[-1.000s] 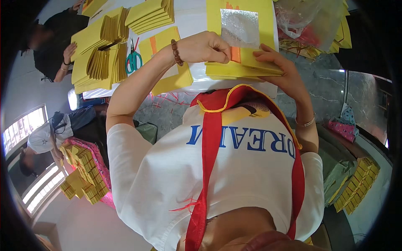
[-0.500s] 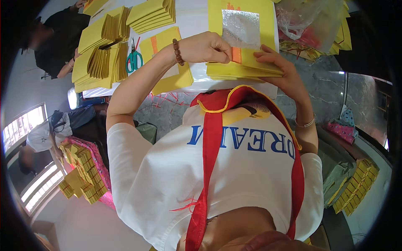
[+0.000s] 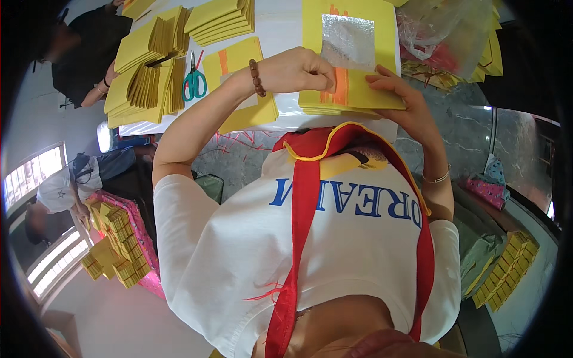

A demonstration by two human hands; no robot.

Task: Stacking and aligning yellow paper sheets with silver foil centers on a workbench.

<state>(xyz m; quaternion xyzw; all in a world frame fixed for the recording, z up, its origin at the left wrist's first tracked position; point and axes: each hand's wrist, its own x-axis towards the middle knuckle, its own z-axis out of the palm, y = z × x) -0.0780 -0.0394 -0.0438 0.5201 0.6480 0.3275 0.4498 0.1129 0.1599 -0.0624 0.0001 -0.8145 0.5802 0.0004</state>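
A stack of folded yellow paper [image 3: 364, 89] lies at the table's front edge, with an orange strip [image 3: 341, 86] across its top. My left hand [image 3: 301, 70] is closed, its curled fingers on the paper beside the strip; its fingertips are partly hidden. At the stack's right end, my right hand [image 3: 397, 92] grips the paper, fingers over the top and thumb at the lower edge. Just behind lies a larger yellow sheet [image 3: 387, 42] bearing a silver foil square [image 3: 348, 39]. Left of my left wrist is another yellow sheet [image 3: 245, 53] with an orange strip and a pale square.
Teal-handled scissors [image 3: 194, 85] lie left of my forearm, near folded yellow bundles [image 3: 137, 89] and another yellow stack [image 3: 221, 24]. A clear plastic bag [image 3: 441, 36] is at the back right. Another person [image 3: 86, 53] is at the far left, and a second person [image 3: 65, 188] is below.
The orange strip shows wider beside my left hand, and the paper under my hands lies flatter. Both hands stay at nearly the same place on the stack.
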